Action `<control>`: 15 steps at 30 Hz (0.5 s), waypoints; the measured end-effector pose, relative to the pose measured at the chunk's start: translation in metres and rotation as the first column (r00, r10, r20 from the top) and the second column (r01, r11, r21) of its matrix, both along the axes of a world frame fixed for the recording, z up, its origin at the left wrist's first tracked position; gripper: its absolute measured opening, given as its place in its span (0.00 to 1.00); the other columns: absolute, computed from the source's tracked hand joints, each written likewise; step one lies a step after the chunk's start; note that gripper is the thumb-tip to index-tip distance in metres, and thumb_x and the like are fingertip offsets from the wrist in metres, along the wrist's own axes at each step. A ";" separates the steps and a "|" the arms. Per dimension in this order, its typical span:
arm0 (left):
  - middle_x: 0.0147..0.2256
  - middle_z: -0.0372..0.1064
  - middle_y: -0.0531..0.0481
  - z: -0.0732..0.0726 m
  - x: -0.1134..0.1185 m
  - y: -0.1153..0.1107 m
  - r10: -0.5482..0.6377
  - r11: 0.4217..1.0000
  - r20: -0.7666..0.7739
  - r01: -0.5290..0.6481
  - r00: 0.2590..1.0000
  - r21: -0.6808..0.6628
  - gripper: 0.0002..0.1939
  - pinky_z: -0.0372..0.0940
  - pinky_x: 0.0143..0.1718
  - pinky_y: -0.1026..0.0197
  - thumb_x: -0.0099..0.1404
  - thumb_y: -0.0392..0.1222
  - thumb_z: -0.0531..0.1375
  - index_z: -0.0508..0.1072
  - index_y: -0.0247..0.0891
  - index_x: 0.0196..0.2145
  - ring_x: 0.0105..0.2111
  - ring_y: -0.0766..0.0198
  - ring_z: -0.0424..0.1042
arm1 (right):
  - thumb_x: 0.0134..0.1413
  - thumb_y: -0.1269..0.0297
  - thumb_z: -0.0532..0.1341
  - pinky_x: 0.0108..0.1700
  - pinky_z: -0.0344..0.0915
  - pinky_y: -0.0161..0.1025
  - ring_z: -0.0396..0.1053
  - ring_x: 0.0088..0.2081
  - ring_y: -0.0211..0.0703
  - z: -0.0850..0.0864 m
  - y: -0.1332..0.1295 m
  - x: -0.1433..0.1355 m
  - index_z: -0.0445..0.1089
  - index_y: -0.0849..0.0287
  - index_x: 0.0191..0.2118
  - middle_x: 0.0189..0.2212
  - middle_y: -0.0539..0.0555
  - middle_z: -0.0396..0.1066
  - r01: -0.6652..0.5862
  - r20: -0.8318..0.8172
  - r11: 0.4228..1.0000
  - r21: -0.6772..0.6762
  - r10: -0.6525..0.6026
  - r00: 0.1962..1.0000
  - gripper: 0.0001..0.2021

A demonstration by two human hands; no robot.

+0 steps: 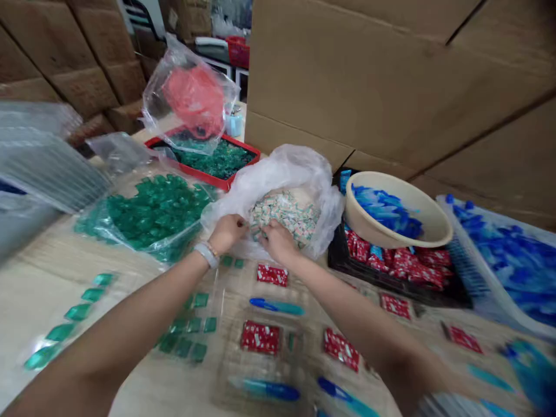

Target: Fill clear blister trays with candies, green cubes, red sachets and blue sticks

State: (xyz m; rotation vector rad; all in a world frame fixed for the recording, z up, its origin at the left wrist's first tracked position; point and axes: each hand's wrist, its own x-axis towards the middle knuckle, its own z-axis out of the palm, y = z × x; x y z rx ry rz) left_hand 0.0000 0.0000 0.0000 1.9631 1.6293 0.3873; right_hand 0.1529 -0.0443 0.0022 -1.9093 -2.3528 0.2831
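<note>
My left hand [229, 233] is at the front left edge of a crumpled white plastic bag [297, 159], its fingers curled in; what they hold, if anything, is hidden. Inside the open bag lies a heap of small pale pieces with green and pink edges [289, 211]. The closed fingertips of my right hand [278, 240] touch the near side of this heap; I cannot make out anything between them. Just below the hands lie a red patterned packet [272, 274] and a blue pen-shaped item [277, 306].
Green pieces [158, 208] fill a clear bag at left, before a red-rimmed tray [206, 180]. At right are a cream basin [399, 236] of blue items, a black crate [347, 260] of red packets and a white basket [486, 272]. Cardboard [369, 75] stands behind.
</note>
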 end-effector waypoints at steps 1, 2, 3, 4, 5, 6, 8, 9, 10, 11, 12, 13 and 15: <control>0.26 0.70 0.46 0.000 0.000 -0.001 -0.046 0.999 0.039 0.046 0.998 0.014 0.13 0.54 0.25 0.65 0.54 0.41 0.54 0.73 0.30 0.31 0.25 0.63 0.65 | 0.53 0.62 0.52 0.38 0.57 0.37 0.62 0.37 0.44 -0.001 0.000 -0.001 0.69 0.61 0.40 0.37 0.58 0.63 0.007 0.005 1.000 -0.008 -0.007 1.000 0.13; 0.26 0.70 0.46 0.000 -0.001 -0.003 -0.094 0.995 0.070 0.093 0.993 0.025 0.13 0.55 0.25 0.65 0.53 0.42 0.54 0.72 0.30 0.31 0.26 0.64 0.66 | 0.53 0.62 0.52 0.39 0.57 0.38 0.62 0.37 0.44 -0.001 -0.001 -0.002 0.69 0.61 0.40 0.37 0.58 0.63 0.012 0.005 1.000 -0.015 -0.012 1.000 0.13; 0.27 0.70 0.47 0.000 -0.002 -0.005 -0.144 0.989 0.091 0.141 0.985 0.033 0.13 0.56 0.26 0.65 0.53 0.42 0.54 0.72 0.30 0.32 0.26 0.64 0.66 | 0.53 0.63 0.52 0.39 0.57 0.37 0.62 0.37 0.44 -0.002 -0.001 -0.002 0.69 0.61 0.40 0.38 0.58 0.63 0.013 0.000 1.000 -0.022 -0.013 1.000 0.13; 0.27 0.70 0.47 0.000 -0.003 -0.006 -0.195 0.981 0.104 0.192 0.975 0.038 0.13 0.56 0.26 0.65 0.53 0.42 0.54 0.72 0.31 0.32 0.26 0.64 0.66 | 0.53 0.64 0.52 0.39 0.56 0.37 0.62 0.38 0.43 -0.002 -0.001 -0.002 0.68 0.60 0.40 0.38 0.58 0.63 0.011 -0.011 1.000 -0.027 -0.011 1.000 0.12; 0.27 0.70 0.47 0.000 -0.006 -0.008 -0.255 0.967 0.115 0.253 0.960 0.035 0.13 0.57 0.27 0.66 0.53 0.42 0.54 0.72 0.31 0.33 0.26 0.64 0.66 | 0.53 0.65 0.52 0.39 0.56 0.37 0.62 0.38 0.43 -0.002 -0.001 -0.002 0.68 0.60 0.40 0.38 0.57 0.63 0.000 -0.028 1.000 -0.031 -0.001 1.000 0.12; 0.28 0.70 0.48 0.000 -0.008 -0.009 -0.308 0.951 0.113 0.307 0.945 0.029 0.13 0.57 0.28 0.66 0.53 0.41 0.54 0.72 0.32 0.34 0.26 0.64 0.66 | 0.53 0.66 0.52 0.39 0.56 0.36 0.61 0.38 0.42 -0.002 0.000 -0.001 0.68 0.60 0.39 0.37 0.57 0.62 -0.009 -0.050 0.999 -0.035 0.007 0.999 0.11; 0.28 0.70 0.48 0.002 -0.015 -0.012 -0.392 0.920 0.067 0.391 0.918 0.019 0.13 0.57 0.28 0.66 0.53 0.40 0.54 0.72 0.33 0.34 0.26 0.64 0.66 | 0.50 0.68 0.54 0.39 0.56 0.35 0.61 0.37 0.41 -0.001 0.002 0.001 0.67 0.60 0.37 0.36 0.56 0.62 -0.020 -0.101 0.999 -0.050 0.015 0.995 0.09; 0.28 0.70 0.48 0.003 -0.017 -0.012 -0.419 0.908 0.030 0.419 0.908 0.019 0.13 0.57 0.28 0.66 0.53 0.40 0.54 0.72 0.33 0.34 0.26 0.64 0.66 | 0.49 0.70 0.55 0.38 0.56 0.34 0.61 0.37 0.40 0.000 0.003 0.003 0.67 0.60 0.36 0.35 0.55 0.62 -0.026 -0.125 0.998 -0.063 0.018 0.992 0.08; 0.28 0.70 0.47 0.005 -0.019 -0.013 -0.439 0.898 -0.007 0.439 0.898 0.019 0.13 0.57 0.28 0.66 0.53 0.39 0.54 0.73 0.33 0.34 0.26 0.64 0.66 | 0.47 0.71 0.55 0.38 0.56 0.34 0.60 0.36 0.39 0.002 0.005 0.004 0.66 0.60 0.35 0.34 0.54 0.62 -0.036 -0.146 0.996 -0.076 0.025 0.989 0.07; 0.28 0.71 0.47 0.007 -0.021 -0.012 -0.456 0.889 -0.038 0.457 0.889 0.020 0.12 0.57 0.29 0.66 0.53 0.39 0.54 0.73 0.33 0.34 0.27 0.63 0.66 | 0.46 0.72 0.56 0.37 0.55 0.33 0.60 0.35 0.38 0.003 0.006 0.005 0.66 0.60 0.33 0.33 0.53 0.61 -0.049 -0.162 0.995 -0.087 0.035 0.986 0.06; 0.28 0.71 0.46 0.009 -0.021 -0.012 -0.469 0.882 -0.061 0.471 0.881 0.022 0.12 0.57 0.29 0.65 0.53 0.38 0.54 0.73 0.33 0.35 0.27 0.63 0.66 | 0.44 0.72 0.57 0.36 0.55 0.33 0.59 0.34 0.38 0.005 0.008 0.006 0.65 0.61 0.32 0.32 0.52 0.61 -0.068 -0.173 0.993 -0.093 0.051 0.984 0.05; 0.29 0.71 0.46 0.011 -0.022 -0.011 -0.481 0.875 -0.072 0.484 0.874 0.019 0.12 0.57 0.29 0.65 0.53 0.37 0.54 0.73 0.33 0.35 0.28 0.62 0.67 | 0.43 0.73 0.57 0.35 0.54 0.32 0.59 0.33 0.37 0.006 0.010 0.006 0.64 0.61 0.31 0.30 0.52 0.61 -0.089 -0.182 0.992 -0.093 0.071 0.981 0.05; 0.29 0.71 0.45 0.013 -0.021 -0.009 -0.492 0.870 -0.058 0.493 0.869 0.003 0.12 0.57 0.30 0.65 0.52 0.37 0.55 0.73 0.32 0.35 0.28 0.62 0.67 | 0.41 0.76 0.57 0.33 0.53 0.31 0.57 0.31 0.36 0.007 0.013 0.007 0.63 0.61 0.29 0.27 0.49 0.60 -0.129 -0.204 0.987 -0.090 0.109 0.973 0.06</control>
